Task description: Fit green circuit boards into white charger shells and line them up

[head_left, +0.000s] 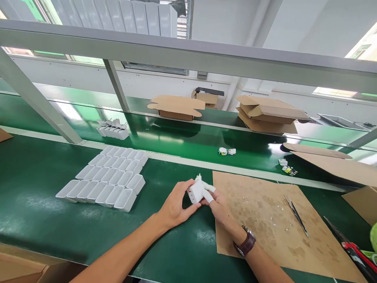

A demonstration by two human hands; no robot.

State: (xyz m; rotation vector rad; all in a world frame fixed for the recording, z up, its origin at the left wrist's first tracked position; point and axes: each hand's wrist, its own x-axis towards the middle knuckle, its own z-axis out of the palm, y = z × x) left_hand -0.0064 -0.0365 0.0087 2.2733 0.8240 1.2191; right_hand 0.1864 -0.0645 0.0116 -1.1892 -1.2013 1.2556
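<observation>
Between both hands, above the green table, is a white plug-in charger with its prongs pointing up and away and small port openings on its near face. My left hand grips its left side between thumb and fingers. From the right, my right hand closes on it too, with white covers on two fingertips and a watch on the wrist. To the left, rows of white open-topped plastic casings stand close together on the table.
A stained cardboard sheet lies right, with tweezers on it and red-handled scissors beside it. Circuit parts sit on the green conveyor belt behind. Flattened cardboard boxes are stacked farther back, below a metal beam.
</observation>
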